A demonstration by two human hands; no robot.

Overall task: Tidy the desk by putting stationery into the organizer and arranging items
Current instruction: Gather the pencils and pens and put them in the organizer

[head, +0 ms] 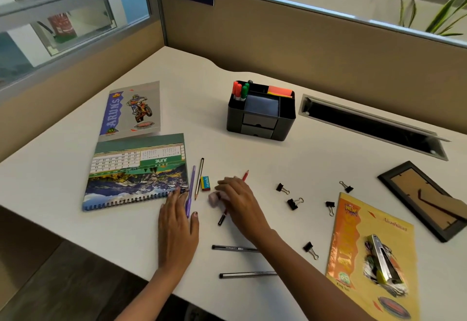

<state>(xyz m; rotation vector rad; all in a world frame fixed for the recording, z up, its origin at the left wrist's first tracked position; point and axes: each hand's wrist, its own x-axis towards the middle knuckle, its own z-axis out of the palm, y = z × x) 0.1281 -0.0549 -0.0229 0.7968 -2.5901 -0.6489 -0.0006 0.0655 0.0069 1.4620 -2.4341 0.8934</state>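
Few items stowed: organizer (261, 114) at worktop's rear holds markers only, while left hand (177, 229) lies flat on the purple pen (190, 191), right hand (240, 202) closes over pink eraser (213, 198) (pens, clips remain loose).

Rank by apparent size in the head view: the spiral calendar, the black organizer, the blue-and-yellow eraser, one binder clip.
1. spiral calendar
2. black organizer, though it sits farther away
3. blue-and-yellow eraser and binder clip: too alike to rank
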